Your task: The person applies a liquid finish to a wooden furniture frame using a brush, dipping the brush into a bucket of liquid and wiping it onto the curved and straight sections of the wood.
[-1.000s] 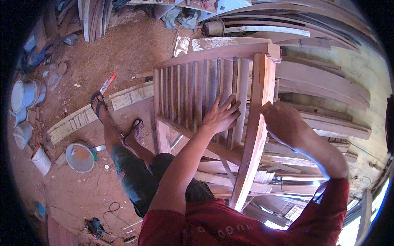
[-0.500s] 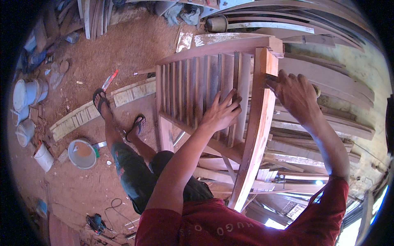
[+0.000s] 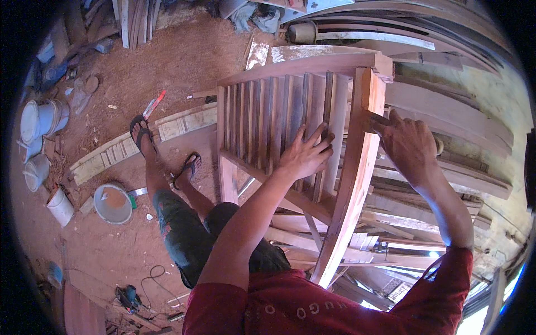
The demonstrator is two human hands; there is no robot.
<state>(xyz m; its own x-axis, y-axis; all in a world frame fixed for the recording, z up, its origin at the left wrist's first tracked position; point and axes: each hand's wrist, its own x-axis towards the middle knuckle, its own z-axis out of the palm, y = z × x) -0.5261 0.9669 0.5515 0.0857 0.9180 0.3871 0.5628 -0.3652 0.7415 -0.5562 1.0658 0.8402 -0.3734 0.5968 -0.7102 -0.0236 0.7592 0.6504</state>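
Observation:
A wooden frame with upright slats [image 3: 277, 120] stands tilted in front of me, with a thick square post [image 3: 357, 167] along its right side. My left hand [image 3: 307, 152] lies on the rightmost slats, fingers spread, holding nothing. My right hand [image 3: 410, 142] is closed round a chisel [image 3: 377, 120]. Its dark flat blade meets the face of the post below the upper end, beside a paler, fresh-looking patch of wood. The rounded end of the handle shows past the far side of my hand; my fingers hide the rest.
Curved planks [image 3: 446, 103] are stacked along the wall at right. Buckets [image 3: 38, 121] and a round basin [image 3: 113, 204] stand on the dirt floor at left. A corded power tool [image 3: 129, 300] lies at lower left. A slatted curved piece [image 3: 106, 159] lies near my feet.
My right hand and the chisel have moved a short way down the post, toward me. My left hand stays on the slats. The whole view has shifted slightly.

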